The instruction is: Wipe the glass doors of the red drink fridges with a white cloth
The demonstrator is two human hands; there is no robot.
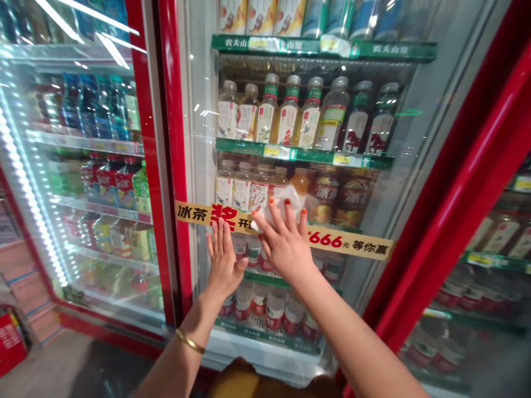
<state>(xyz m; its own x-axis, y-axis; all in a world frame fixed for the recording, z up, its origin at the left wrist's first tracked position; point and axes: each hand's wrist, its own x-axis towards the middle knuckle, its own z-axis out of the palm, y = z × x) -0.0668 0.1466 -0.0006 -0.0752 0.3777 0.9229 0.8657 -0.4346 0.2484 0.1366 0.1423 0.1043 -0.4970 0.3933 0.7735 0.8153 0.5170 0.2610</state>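
Observation:
My right hand (pixel 289 247), fingers spread, presses a thin white tissue (pixel 292 199) against the glass door (pixel 199 110) of a drinks fridge. The tissue covers part of a yellow printed strip (pixel 369 247) that runs across the door. To the left, my left hand (pixel 224 257) lies flat at the strip's lower edge, fingers stretched and thumb out, holding nothing. It appears to touch the glass. A gold bangle (pixel 189 341) circles my left wrist. Behind the glass, bottles (pixel 288 116) stand in rows on green-edged shelves (pixel 302 152).
Red door frames (pixel 172 138) border the glass on both sides. Another lit fridge with bottles (pixel 110 179) stands at left, and more bottles (pixel 498 235) show at right. Stacked cartons (pixel 31 298) and a red box (pixel 11 340) sit on the floor at lower left.

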